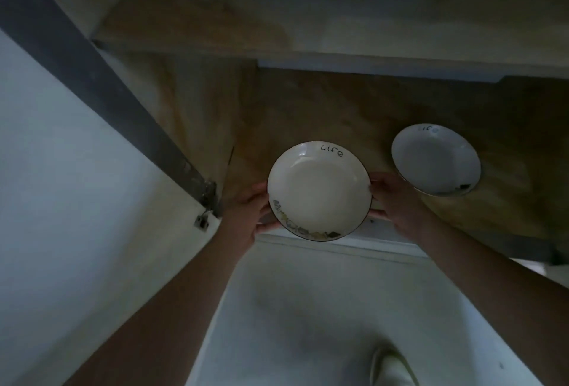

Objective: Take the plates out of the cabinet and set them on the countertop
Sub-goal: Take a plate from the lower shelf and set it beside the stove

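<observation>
A white plate (318, 190) with the word "life" near its far rim and a printed pattern on its near rim sits at the front edge of the wooden cabinet shelf (308, 108). My left hand (251, 211) grips its left rim and my right hand (395, 200) grips its right rim. A second white plate (435, 159) of the same kind lies on the shelf further right and a little deeper in, apart from my hands.
The open cabinet door (77, 154) stands at the left, with a metal hinge (206, 200) beside my left hand. An upper shelf edge (369, 65) runs above the plates. Below the shelf edge lies a pale surface (308, 308) with a pale object (391, 367) at the bottom.
</observation>
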